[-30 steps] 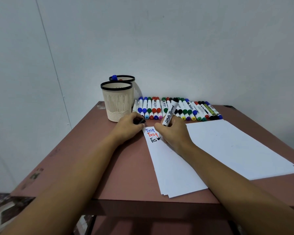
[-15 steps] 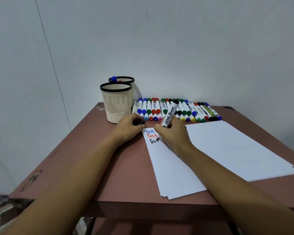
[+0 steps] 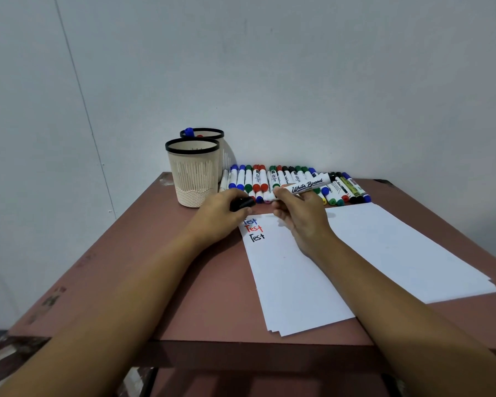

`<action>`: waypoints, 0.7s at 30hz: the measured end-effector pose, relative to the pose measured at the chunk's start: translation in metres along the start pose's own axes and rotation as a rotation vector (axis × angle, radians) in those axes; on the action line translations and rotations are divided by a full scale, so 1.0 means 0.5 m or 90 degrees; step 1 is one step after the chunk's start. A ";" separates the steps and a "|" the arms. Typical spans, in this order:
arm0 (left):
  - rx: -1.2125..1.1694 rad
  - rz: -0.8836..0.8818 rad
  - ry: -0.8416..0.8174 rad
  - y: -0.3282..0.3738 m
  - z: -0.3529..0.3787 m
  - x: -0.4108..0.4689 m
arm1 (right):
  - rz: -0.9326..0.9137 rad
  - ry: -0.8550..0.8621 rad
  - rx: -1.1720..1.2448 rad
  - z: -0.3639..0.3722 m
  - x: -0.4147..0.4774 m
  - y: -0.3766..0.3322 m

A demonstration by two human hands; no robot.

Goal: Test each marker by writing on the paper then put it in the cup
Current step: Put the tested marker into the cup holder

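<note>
Black cap (image 3: pixel 242 204) gripped by left hand (image 3: pixel 219 214) could miss the whiteboard marker (image 3: pixel 307 186) pinched in right hand (image 3: pixel 302 220), smearing ink on skin.

Right hand (image 3: pixel 301 222) holds white marker (image 3: pixel 307 185); left hand (image 3: pixel 216 217) pinches black cap (image 3: pixel 242 204).

1. Parts in view: left hand (image 3: pixel 221 216), right hand (image 3: pixel 304 219), and the forearm behind each wrist.
2. Left hand: uncovered across its back and knuckles.
3. Right hand: uncovered across its back, with the knuckle ridges faintly visible.
4. Left forearm (image 3: pixel 126 296): bare from the wrist back to the lower edge of view. The outline is narrow at the wrist and broadens away from the hand.
5. Right forearm (image 3: pixel 398 296): bare along the same length, with the same widening outline behind the wrist.
6. Fine skin detail on both hands: too blurred to report.
</note>
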State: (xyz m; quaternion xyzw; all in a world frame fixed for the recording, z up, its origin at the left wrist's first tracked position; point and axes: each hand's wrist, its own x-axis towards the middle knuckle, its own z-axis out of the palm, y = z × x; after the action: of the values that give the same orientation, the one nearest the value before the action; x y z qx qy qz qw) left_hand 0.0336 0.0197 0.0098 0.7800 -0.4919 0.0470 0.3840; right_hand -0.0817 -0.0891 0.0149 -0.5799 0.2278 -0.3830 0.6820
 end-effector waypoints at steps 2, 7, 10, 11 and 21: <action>0.000 0.013 -0.005 0.003 -0.001 -0.002 | -0.001 -0.005 0.004 0.000 0.002 0.001; -0.007 0.041 -0.006 0.008 0.000 -0.004 | 0.010 -0.023 -0.014 0.001 0.003 0.004; -0.028 0.061 -0.005 0.009 0.000 -0.007 | 0.009 -0.073 -0.028 0.003 -0.005 0.002; -0.038 0.066 -0.003 0.009 0.000 -0.008 | 0.009 -0.089 -0.041 0.004 -0.007 0.002; -0.118 0.093 -0.037 0.029 -0.005 -0.018 | 0.070 -0.146 0.019 -0.004 -0.023 -0.009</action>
State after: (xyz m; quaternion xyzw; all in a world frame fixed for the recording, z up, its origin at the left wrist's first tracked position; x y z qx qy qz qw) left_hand 0.0181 0.0244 0.0154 0.7042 -0.5605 0.0067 0.4357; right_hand -0.0916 -0.0815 0.0173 -0.5964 0.1744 -0.2797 0.7319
